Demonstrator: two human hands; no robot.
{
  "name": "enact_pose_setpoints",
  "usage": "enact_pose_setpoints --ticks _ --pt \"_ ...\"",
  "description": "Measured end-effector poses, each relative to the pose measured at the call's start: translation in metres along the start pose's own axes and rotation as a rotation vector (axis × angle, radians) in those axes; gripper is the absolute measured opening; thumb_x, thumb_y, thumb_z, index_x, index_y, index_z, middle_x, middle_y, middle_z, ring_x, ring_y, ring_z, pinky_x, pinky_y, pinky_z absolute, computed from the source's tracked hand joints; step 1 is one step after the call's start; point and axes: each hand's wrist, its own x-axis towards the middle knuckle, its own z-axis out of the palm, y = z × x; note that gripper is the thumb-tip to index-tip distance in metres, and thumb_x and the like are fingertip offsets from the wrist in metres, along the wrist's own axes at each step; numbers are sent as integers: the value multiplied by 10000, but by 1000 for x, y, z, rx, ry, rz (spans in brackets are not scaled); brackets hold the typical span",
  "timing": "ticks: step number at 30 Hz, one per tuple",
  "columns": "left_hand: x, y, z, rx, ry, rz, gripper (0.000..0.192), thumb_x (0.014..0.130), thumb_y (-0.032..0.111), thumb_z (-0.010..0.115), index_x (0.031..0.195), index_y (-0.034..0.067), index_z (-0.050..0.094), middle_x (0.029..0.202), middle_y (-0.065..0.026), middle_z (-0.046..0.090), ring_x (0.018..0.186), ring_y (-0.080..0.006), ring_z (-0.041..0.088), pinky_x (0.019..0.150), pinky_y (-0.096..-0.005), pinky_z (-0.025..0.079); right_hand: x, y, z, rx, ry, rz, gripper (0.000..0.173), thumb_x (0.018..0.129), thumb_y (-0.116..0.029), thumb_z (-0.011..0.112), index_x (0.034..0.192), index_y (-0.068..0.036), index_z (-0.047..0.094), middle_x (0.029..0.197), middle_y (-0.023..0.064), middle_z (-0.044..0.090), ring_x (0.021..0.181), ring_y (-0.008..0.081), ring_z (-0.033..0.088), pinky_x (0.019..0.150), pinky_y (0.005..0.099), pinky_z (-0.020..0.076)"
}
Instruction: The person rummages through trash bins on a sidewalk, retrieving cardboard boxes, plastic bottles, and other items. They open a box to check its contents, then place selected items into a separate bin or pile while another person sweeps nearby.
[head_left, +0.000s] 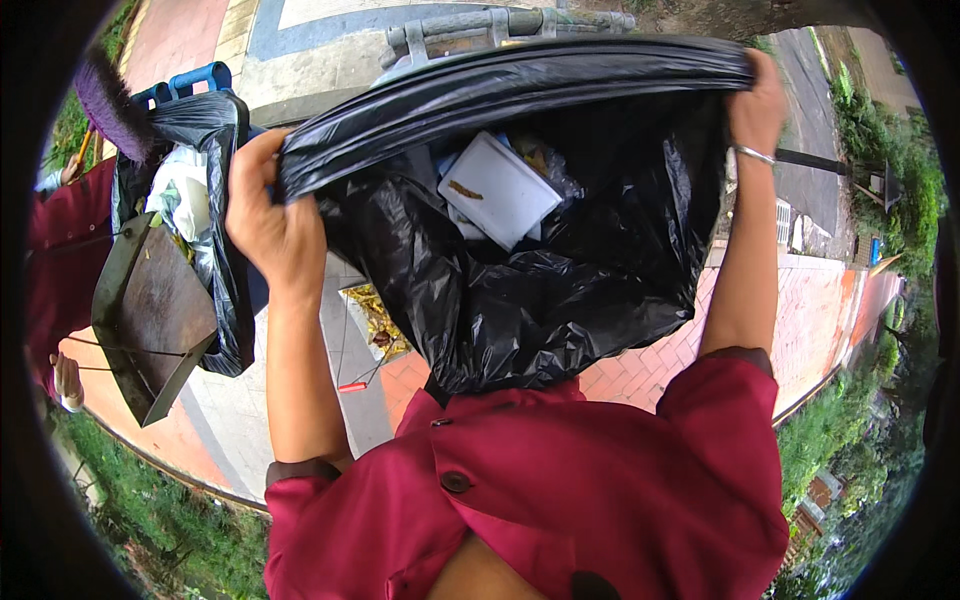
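A black plastic garbage bag (480, 292) hangs wide in front of my chest. My left hand (277, 217) grips its gathered rim at one end. At the other end of that rim is my right hand (756, 105), closed around the plastic, with a metal bangle (754, 155) on the wrist. Between the hands the rim is stretched taut. Inside the bag lies a white, flat box-like piece of rubbish (502, 195), with a curled brown leaf (465, 190) on top. Crumpled clear plastic (566, 180) sits beside it, and the bottom of the bag is hidden.
A blue bin with a black liner (238, 300) holds white plastic rubbish (180, 191). Beside it a co-worker holds a metal dustpan (161, 300) and a purple-bristled broom (112, 105). Yellow leaves (375, 319) lie in another pan on the paving. A bin's bar handle (517, 25) stands behind the bag.
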Motion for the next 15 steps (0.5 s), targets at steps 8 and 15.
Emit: enact_pose_setpoints --ticks 8,15 --pt "6 -32 16 148 -92 -69 222 785 -106 582 971 16 585 696 2 464 642 -81 433 605 -200 397 -7 5 35 -59 63 -97 341 739 18 494 1038 -100 609 964 162 663 903 375 628 807 406 501" --pt "20 -104 45 187 -261 -304 131 851 31 607 982 20 603 623 -28 496 601 -86 447 563 -256 410 -19 32 75 -97 -344 39 316 719 -17 673 1019 -86 601 951 140 675 924 317 645 814 386 507"
